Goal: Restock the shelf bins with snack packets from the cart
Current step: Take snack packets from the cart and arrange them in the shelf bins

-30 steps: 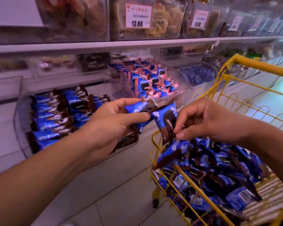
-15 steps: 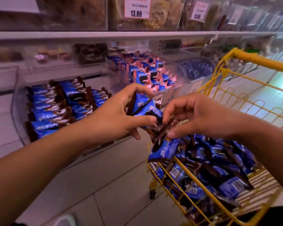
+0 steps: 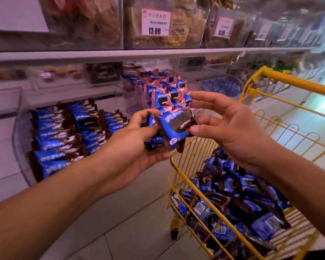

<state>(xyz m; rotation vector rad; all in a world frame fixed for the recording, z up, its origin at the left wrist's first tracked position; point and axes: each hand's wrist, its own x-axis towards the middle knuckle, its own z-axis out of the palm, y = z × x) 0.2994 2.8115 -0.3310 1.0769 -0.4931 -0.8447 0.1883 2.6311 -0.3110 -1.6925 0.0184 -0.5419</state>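
The left hand [image 3: 137, 145] grasps a small stack of blue snack packets [image 3: 174, 128], thumb and fingers curled round them, the front packet showing a dark sandwich biscuit on its wrapper. The right hand [image 3: 231, 128] is just beside the stack with its fingers spread and relaxed; its thumb tip touches or nearly touches the right edge of the front packet, and it grips nothing. Both hands are held above the near left corner of the yellow wire cart [image 3: 289, 83], which stands on the tiled floor [image 3: 120, 231] at the right and holds a heap of loose blue packets [image 3: 242, 194]. To the left, on the lower shelf level, a clear curved bin [image 3: 21, 143] holds rows of the same blue packets [image 3: 54, 139] stacked on edge. Behind the hands a second clear bin holds blue-and-pink packets [image 3: 163, 92], and further right another bin [image 3: 223, 85] shows small blue items, too blurred to tell apart. On the upper shelf [image 3: 120, 53], clear boxes of brownish baked goods carry white price tags: one price tag [image 3: 155, 22] reads 13.80, and a second price tag [image 3: 222, 27] to its right reads the same.
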